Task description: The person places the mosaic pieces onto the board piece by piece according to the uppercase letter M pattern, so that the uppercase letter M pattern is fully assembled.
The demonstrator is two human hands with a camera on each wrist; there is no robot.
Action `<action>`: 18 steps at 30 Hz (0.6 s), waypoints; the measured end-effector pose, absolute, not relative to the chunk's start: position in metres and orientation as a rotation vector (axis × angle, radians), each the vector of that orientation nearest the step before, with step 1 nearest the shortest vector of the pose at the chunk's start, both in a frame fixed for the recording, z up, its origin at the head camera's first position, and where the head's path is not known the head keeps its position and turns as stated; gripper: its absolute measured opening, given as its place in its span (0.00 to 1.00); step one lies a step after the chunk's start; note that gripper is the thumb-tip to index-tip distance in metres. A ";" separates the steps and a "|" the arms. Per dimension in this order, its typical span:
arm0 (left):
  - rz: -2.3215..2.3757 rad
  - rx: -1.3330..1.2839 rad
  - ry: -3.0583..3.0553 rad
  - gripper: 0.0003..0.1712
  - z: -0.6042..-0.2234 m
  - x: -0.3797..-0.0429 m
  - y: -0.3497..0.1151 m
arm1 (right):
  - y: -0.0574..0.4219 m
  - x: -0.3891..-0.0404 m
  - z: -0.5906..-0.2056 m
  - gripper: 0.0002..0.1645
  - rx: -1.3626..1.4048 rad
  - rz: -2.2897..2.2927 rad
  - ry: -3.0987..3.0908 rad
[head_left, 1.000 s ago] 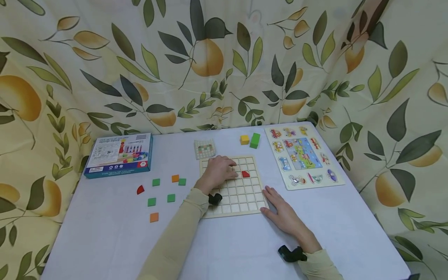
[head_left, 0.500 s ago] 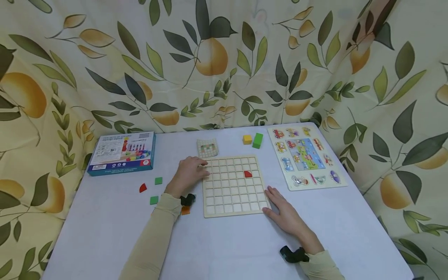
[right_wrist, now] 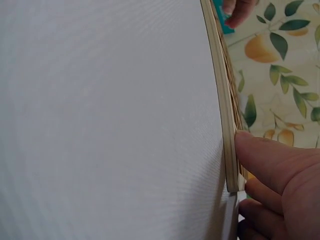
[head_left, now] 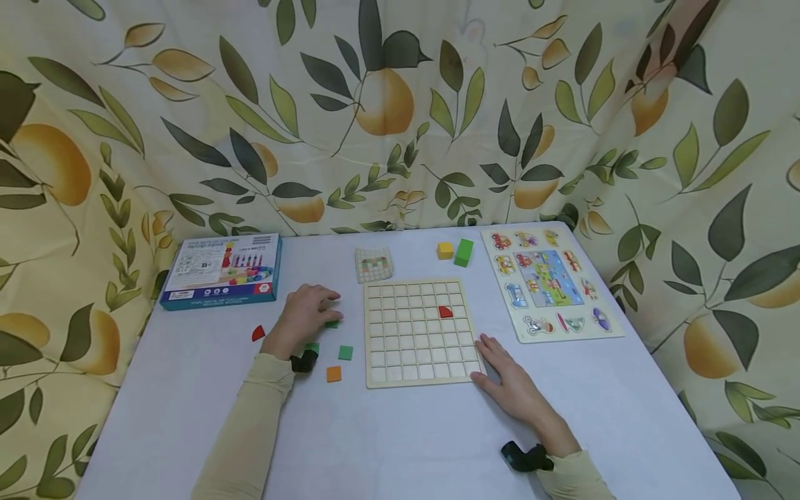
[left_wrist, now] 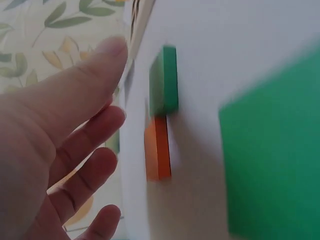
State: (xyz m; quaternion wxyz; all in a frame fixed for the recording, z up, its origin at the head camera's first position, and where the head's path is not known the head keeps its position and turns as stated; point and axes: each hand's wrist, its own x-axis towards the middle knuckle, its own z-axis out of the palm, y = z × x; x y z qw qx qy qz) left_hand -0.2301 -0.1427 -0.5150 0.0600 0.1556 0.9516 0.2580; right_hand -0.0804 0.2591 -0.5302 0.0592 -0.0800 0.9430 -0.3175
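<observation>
My left hand (head_left: pixel 304 318) hovers low over loose square tiles left of the wooden grid board (head_left: pixel 415 377). A green tile (head_left: pixel 331 324) shows just by its fingers. In the left wrist view, thumb and fingers stand apart with nothing between them; a green tile (left_wrist: pixel 165 82) and an orange tile (left_wrist: pixel 157 152) lie beyond the fingertips. Another green tile (left_wrist: pixel 275 155) looms close and blurred. My right hand (head_left: pixel 512 380) rests against the board's lower right corner, fingers extended along its edge. One red quarter-round tile (head_left: pixel 445 312) sits in a board cell.
A green tile (head_left: pixel 346 353) and an orange tile (head_left: pixel 334 373) lie near the board; a red piece (head_left: pixel 257 333) lies farther left. Behind are a boxed set (head_left: pixel 221 271), a pattern card (head_left: pixel 373 265), yellow (head_left: pixel 444 250) and green blocks (head_left: pixel 464 252), and a picture puzzle (head_left: pixel 550 278).
My left hand has moved left, off the board and over the loose tiles. The right hand keeps its place at the board's corner. The head view has shifted slightly.
</observation>
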 end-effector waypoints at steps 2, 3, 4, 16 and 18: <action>0.762 0.481 2.871 0.26 -0.515 -0.229 -0.148 | 0.259 -0.080 -0.530 0.41 -0.242 -0.955 2.858; 0.754 0.492 2.864 0.27 -0.515 -0.228 -0.150 | 0.259 -0.080 -0.530 0.41 -0.242 -0.952 2.858; 0.745 0.506 2.858 0.27 -0.514 -0.228 -0.152 | 0.259 -0.080 -0.530 0.41 -0.242 -0.953 2.858; 0.715 0.560 2.774 0.23 -0.515 -0.226 -0.160 | 0.260 -0.080 -0.530 0.42 -0.247 -0.958 2.863; 0.719 0.563 2.772 0.22 -0.515 -0.226 -0.160 | 0.259 -0.080 -0.531 0.42 -0.244 -0.961 2.860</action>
